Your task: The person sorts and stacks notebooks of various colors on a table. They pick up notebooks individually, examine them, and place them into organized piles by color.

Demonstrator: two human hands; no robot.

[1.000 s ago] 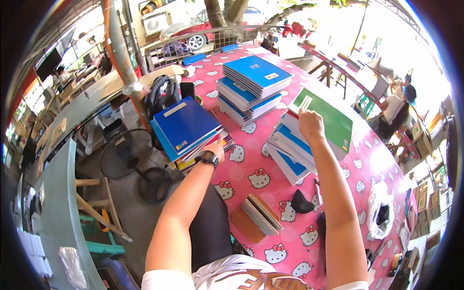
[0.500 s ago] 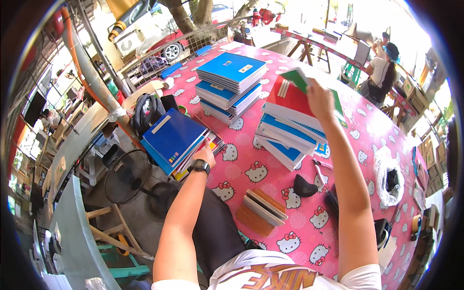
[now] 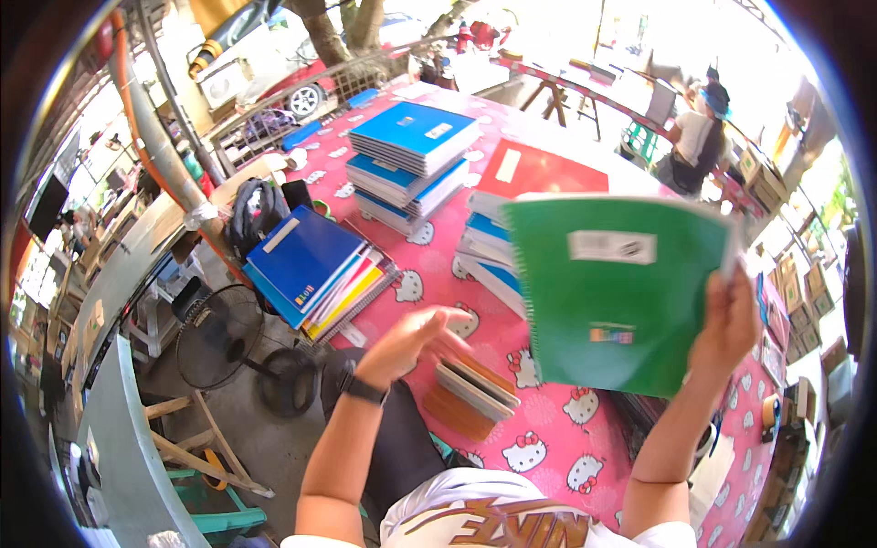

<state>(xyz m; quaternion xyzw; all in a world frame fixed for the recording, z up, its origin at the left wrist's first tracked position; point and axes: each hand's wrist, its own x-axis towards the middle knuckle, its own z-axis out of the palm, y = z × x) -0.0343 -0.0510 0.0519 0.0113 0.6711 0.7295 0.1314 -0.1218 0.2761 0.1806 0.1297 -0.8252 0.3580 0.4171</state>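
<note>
My right hand [image 3: 726,320] grips the right edge of a green spiral notebook [image 3: 617,292], holding it up over the table with its cover showing. My left hand [image 3: 416,345] hovers near the table's front edge with fingers stretched out, holding nothing. Behind the green notebook rises a stack of blue notebooks [image 3: 489,247], partly hidden, topped by a red notebook [image 3: 548,171]. Farther back stands another blue notebook pile [image 3: 416,132]. To the left lies a mixed pile with a dark blue notebook [image 3: 306,256] uppermost and yellow and white edges below.
A wooden block [image 3: 468,399] sits on the pink patterned tablecloth [image 3: 411,283] near me. Left of the table are a black fan [image 3: 219,338], a dark bag [image 3: 258,215] and a pole [image 3: 155,137]. A person [image 3: 699,137] sits at a far table.
My right hand has lifted the green notebook off the right stack and brought it nearer. My left hand has left the mixed pile and moved right, toward me.
</note>
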